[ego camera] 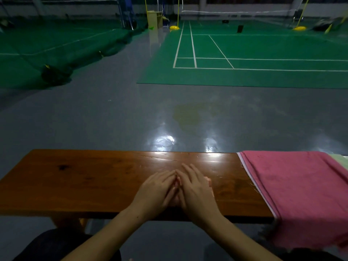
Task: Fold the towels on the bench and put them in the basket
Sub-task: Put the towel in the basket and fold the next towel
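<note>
The bench point(84, 178) is set across the near part of the view, with the floor point(113, 119) beyond its far edge. A towel point(293, 185) is draped over the bench's right end and hangs past the near edge. A second towel point(339, 161) is seen at the far right corner, partly under the first. The left hand point(156, 189) and right hand point(195, 189) are laid flat side by side near the middle of the near edge, fingers touching. A court point(244, 53) is laid out on the floor far behind, to the right.
</note>
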Available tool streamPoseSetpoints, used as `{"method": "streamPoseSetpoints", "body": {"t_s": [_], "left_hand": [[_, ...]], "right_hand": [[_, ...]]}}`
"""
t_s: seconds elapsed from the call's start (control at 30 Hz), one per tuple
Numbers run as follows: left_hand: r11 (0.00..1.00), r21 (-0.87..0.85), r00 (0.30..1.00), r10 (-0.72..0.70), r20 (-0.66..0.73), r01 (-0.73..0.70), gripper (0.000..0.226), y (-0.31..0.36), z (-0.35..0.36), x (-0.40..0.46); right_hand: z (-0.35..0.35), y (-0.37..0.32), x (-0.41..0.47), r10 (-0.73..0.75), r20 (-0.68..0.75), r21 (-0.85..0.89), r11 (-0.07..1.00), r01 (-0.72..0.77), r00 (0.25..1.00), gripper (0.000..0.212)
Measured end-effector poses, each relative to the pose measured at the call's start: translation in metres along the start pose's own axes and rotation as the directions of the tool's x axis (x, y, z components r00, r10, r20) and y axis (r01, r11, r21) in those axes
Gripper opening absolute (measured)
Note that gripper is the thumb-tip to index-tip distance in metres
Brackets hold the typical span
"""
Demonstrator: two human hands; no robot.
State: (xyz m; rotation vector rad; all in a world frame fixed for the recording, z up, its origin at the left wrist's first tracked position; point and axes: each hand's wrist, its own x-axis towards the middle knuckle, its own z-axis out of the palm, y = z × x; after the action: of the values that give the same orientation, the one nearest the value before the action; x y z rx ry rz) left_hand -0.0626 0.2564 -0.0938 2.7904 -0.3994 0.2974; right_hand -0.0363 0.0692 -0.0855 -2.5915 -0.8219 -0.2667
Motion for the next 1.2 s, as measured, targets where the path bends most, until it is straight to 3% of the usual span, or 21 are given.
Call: {"method": "streamPoseSetpoints", "body": {"t_s": [0.2,0.4,0.53,0.6,0.7,0.87,1.03,1.2], "left_hand": [[0.991,0.048,0.970,-0.135,0.201,0.128,0.075,0.002,0.008,-0.009],[0.985,0.082,0.944,-0.170,0.282,0.152,0.073,-0.014,0.009,-0.003],[0.975,0.094,0.958,-0.216,0.190,0.201,0.089,-0.020,0.000,0.005],[0.962,0.015,0.957,-0.274,0.094,0.274,0.096,-0.022,-0.010,0.009],[0.919,-0.088,0.922,-0.387,-0.022,0.384,0.092,-0.019,-0.023,0.014],[0.798,-0.224,0.810,-0.583,-0.055,0.559,0.073,-0.012,-0.030,0.021],[0.575,-0.479,0.705,-0.695,0.142,0.663,0.082,-0.017,-0.022,0.028],[0.421,-0.622,0.689,-0.668,0.280,0.661,0.069,-0.009,-0.022,0.035]], "right_hand": [[0.010,0.017,-0.008,-0.007,0.174,-0.049,0.999,0.015,0.985,0.063],[0.005,0.030,-0.004,0.091,0.312,-0.064,0.995,-0.074,0.946,0.095],[-0.010,0.033,-0.005,0.153,0.328,-0.074,0.988,-0.136,0.932,0.088],[-0.016,0.031,-0.006,0.188,0.325,-0.098,0.982,-0.164,0.927,0.081],[-0.017,0.029,-0.004,0.222,0.313,-0.131,0.973,-0.190,0.924,0.055],[-0.016,0.027,0.002,0.259,0.277,-0.045,0.966,-0.256,0.925,0.048],[-0.013,0.021,0.009,0.269,0.230,-0.015,0.962,-0.273,0.935,0.046],[-0.006,0.018,0.015,0.250,0.209,0.006,0.966,-0.257,0.945,0.042]]}}
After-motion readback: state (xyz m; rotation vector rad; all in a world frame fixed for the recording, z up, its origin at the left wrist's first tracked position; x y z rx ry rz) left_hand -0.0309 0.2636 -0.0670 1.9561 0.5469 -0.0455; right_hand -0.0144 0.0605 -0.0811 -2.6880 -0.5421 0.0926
